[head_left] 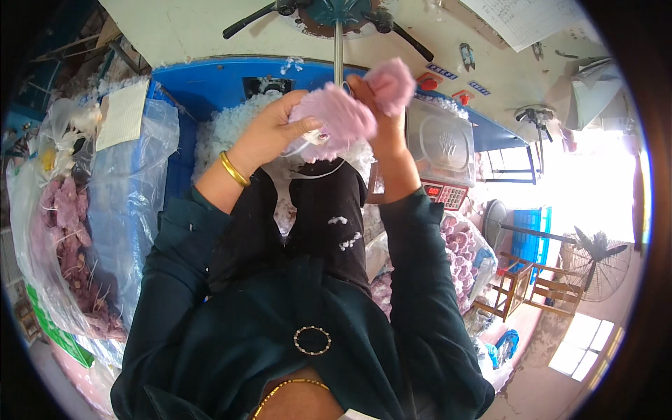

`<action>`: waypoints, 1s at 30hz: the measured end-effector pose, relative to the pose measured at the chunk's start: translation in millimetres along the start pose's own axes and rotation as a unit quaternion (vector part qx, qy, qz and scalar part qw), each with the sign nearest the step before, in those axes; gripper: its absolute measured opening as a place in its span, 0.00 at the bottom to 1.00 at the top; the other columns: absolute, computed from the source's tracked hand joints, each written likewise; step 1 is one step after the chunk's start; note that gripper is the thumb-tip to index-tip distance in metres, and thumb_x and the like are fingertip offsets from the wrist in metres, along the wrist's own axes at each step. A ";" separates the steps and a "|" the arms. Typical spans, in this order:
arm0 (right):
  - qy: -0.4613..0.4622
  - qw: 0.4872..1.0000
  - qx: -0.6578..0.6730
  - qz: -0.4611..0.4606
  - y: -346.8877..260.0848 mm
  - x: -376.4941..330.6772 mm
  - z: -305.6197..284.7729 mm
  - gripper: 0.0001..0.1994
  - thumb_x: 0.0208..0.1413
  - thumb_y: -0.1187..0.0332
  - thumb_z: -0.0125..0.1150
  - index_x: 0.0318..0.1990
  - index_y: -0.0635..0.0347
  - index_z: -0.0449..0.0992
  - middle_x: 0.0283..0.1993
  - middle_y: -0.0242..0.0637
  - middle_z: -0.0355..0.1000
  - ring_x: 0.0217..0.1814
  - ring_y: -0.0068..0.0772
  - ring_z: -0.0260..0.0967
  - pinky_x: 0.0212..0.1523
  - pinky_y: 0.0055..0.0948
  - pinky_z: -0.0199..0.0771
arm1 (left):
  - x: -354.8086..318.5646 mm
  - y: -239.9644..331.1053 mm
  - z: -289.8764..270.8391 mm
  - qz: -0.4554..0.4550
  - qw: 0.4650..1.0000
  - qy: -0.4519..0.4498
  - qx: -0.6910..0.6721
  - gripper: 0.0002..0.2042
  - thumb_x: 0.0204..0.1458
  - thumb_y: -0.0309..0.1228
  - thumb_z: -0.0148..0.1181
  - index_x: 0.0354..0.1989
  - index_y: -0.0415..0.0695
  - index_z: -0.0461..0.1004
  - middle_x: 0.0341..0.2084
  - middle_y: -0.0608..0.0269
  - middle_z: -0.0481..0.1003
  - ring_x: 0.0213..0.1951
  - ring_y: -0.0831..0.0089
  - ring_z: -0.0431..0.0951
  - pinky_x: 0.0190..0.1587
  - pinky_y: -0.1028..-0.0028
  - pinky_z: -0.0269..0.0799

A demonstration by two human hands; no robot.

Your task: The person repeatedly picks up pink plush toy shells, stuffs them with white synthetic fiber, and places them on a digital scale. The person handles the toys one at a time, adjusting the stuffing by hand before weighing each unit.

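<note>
My left hand (278, 133) pinches a fluffy pink plush toy piece (334, 115), thumb on top, with a pale patch near the thumb. At the lower end of a thin metal tube (339, 52), this plush lies against my right hand (383, 124). The right fingers are closed and partly hidden by a rounded pink plush part (392, 85); whether the two pink parts are joined, I cannot tell. The tube comes down from a dark green machine head (339, 10) with black handles. Loose white stuffing (222, 133) lies beneath and around my hands.
A blue trough (189, 75) surrounds the stuffing. Left stands a plastic-lined bin (133, 168) with pink plush pieces (66, 210). Right are a clear plastic box (442, 136), a scale with a red display (446, 194), and a bag of pink plush pieces (458, 255). Red switches (428, 82) line the table edge.
</note>
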State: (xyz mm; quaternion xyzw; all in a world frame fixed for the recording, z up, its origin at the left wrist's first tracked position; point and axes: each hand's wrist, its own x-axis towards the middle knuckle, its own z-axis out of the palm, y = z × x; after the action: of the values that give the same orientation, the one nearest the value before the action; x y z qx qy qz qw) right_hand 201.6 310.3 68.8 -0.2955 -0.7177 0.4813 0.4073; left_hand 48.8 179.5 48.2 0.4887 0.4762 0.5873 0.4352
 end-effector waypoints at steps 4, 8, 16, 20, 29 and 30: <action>-0.142 0.972 0.041 -0.184 8.2 -20.4 -22.5 0.11 0.48 0.77 0.64 0.39 0.63 0.72 0.41 0.38 0.69 0.43 0.30 0.69 0.42 0.27 0.71 | 2.5 11.4 8.3 0.214 0.903 0.056 0.369 0.16 0.42 0.29 0.65 0.38 0.38 0.69 0.30 0.56 0.73 0.34 0.63 0.75 0.36 0.68 0.70; 0.080 0.875 -0.448 -0.163 -8.6 -22.0 18.1 0.10 0.48 0.72 0.63 0.37 0.62 0.70 0.32 0.36 0.63 0.43 0.39 0.67 0.45 0.33 0.67 | 7.7 -1.0 32.2 0.269 0.818 0.124 0.493 0.15 0.33 0.29 0.64 0.30 0.40 0.67 0.25 0.53 0.71 0.28 0.53 0.72 0.30 0.59 0.68; 0.196 0.979 -0.054 0.034 -5.1 77.6 39.3 0.12 0.47 0.61 0.55 0.29 0.63 0.72 0.25 0.42 0.70 0.29 0.33 0.67 0.35 0.35 0.69 | 18.4 31.3 51.5 0.047 0.888 0.194 0.414 0.22 0.38 0.37 0.69 0.35 0.38 0.66 0.27 0.45 0.74 0.32 0.48 0.75 0.32 0.59 0.70; 0.218 0.962 -0.157 0.042 -20.9 38.0 41.0 0.13 0.47 0.61 0.58 0.30 0.65 0.73 0.27 0.44 0.72 0.32 0.37 0.70 0.36 0.35 0.70 | -9.3 26.9 57.4 0.045 0.900 0.226 0.370 0.22 0.37 0.36 0.70 0.36 0.37 0.67 0.28 0.47 0.72 0.32 0.48 0.74 0.33 0.62 0.69; 0.254 0.962 -0.077 -0.066 -43.9 -22.2 53.6 0.13 0.47 0.63 0.65 0.35 0.63 0.77 0.28 0.43 0.76 0.35 0.40 0.76 0.37 0.34 0.72 | -23.6 0.1 22.8 0.180 0.905 0.155 0.353 0.20 0.38 0.31 0.67 0.39 0.38 0.68 0.33 0.51 0.70 0.37 0.49 0.71 0.38 0.60 0.68; 0.248 0.964 -0.074 -0.059 -49.0 -24.7 54.8 0.13 0.47 0.63 0.65 0.36 0.63 0.77 0.29 0.41 0.76 0.35 0.38 0.76 0.37 0.32 0.72 | -22.0 -0.8 22.1 0.200 0.899 0.153 0.359 0.20 0.39 0.31 0.67 0.39 0.38 0.68 0.33 0.51 0.70 0.37 0.48 0.71 0.39 0.61 0.68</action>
State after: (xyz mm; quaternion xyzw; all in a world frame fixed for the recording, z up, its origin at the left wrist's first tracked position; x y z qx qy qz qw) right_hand 164.6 247.7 95.8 -0.3921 -0.6438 0.3138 0.5773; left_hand 73.8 161.1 45.4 0.6006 0.6077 0.5189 0.0251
